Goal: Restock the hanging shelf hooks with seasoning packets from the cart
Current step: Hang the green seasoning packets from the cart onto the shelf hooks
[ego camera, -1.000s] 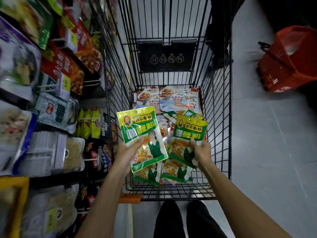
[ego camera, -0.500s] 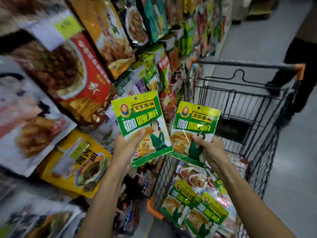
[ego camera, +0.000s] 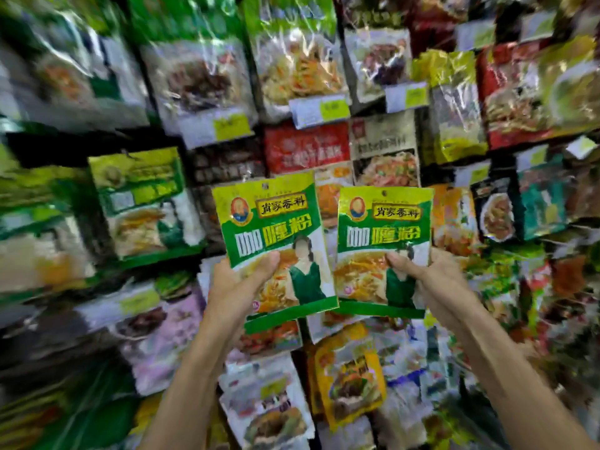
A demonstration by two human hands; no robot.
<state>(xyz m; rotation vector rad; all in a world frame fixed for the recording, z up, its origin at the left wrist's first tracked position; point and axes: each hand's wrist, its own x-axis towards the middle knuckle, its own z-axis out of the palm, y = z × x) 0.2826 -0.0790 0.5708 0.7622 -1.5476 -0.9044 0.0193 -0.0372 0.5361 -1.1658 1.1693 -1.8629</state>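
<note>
Two green and yellow seasoning packets are held upright in front of the hanging shelf. My left hand (ego camera: pixel 238 289) grips the lower part of the left packet (ego camera: pixel 272 228), thumb across its front. My right hand (ego camera: pixel 431 280) grips the lower part of the right packet (ego camera: pixel 384 228) the same way. A second green-edged packet seems to sit behind the left one. A matching packet (ego camera: pixel 146 203) hangs on the shelf to the left. The cart is out of view.
The whole view is filled with rows of hanging food and seasoning packets, blurred by motion. White and yellow price tags (ego camera: pixel 319 110) stick out on the hook ends above the held packets. Red packets (ego camera: pixel 306 147) hang just above my hands.
The view has swung from the cart up and left to face the shelf. Both hands have lifted their packets from over the cart to in front of the hanging rows.
</note>
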